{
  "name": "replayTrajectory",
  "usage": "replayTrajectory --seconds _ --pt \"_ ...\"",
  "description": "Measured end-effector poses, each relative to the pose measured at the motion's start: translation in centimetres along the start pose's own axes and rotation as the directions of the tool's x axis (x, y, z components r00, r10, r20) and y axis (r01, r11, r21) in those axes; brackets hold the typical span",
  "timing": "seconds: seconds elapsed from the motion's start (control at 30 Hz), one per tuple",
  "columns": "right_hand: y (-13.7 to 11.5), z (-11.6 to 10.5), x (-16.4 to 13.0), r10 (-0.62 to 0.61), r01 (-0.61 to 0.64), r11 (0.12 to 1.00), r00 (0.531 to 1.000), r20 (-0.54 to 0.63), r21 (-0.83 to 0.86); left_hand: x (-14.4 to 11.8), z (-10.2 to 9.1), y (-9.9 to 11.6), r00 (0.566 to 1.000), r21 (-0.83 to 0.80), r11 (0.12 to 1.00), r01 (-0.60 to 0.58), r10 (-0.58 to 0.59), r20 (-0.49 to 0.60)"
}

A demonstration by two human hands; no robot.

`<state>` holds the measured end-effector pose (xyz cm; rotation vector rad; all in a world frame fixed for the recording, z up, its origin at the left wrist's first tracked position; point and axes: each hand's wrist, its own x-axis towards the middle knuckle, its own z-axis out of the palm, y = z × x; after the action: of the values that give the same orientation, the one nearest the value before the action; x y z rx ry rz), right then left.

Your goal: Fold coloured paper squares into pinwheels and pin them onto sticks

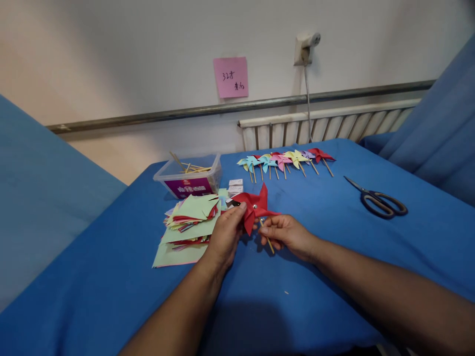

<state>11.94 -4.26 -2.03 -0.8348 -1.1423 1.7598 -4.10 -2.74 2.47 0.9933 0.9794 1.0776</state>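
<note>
A red paper pinwheel (255, 206) with a silver pin at its centre is held over the blue cloth in the middle of the table. My left hand (224, 235) pinches its left blade between thumb and fingers. My right hand (287, 232) grips the thin wooden stick (267, 239) under the pinwheel. A stack of cut paper squares (189, 222), mostly pale green with red and pink edges, lies just left of my left hand.
A row of several finished pinwheels (284, 160) lies at the back. A clear plastic box of wooden sticks (190, 175) stands back left, small white boxes (235, 186) beside it. Scissors (378, 200) lie at right. Blue-covered surfaces flank the table (111, 277); a radiator stands behind.
</note>
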Motion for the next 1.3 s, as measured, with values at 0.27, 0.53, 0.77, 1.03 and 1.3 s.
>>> replayTrajectory --seconds 0.27,0.53,0.77,1.03,1.3 --pt "-0.1 0.1 0.0 0.017 -0.017 1.0 1.0 0.0 -0.005 0.2 -0.2 0.0 0.997 -0.125 0.991 -0.051 0.043 -0.068" --pt "-0.2 0.3 -0.1 0.018 -0.017 0.998 1.0 0.022 -0.058 0.0 0.4 -0.2 0.998 -0.098 0.995 -0.024 0.019 -0.052" --pt "0.3 0.4 -0.1 0.017 -0.013 0.999 0.995 0.095 -0.043 -0.2 0.7 -0.2 0.998 -0.086 0.995 -0.043 0.04 -0.041" --pt "0.0 -0.1 -0.4 0.02 -0.02 1.0 0.983 0.181 -0.002 -0.1 0.5 0.0 0.999 -0.134 0.991 0.022 -0.028 -0.043" --pt "-0.7 -0.4 0.4 -0.056 0.113 0.981 0.944 -0.326 0.16 0.0 0.7 -0.8 0.988 -0.121 0.981 0.152 -0.155 -0.011"
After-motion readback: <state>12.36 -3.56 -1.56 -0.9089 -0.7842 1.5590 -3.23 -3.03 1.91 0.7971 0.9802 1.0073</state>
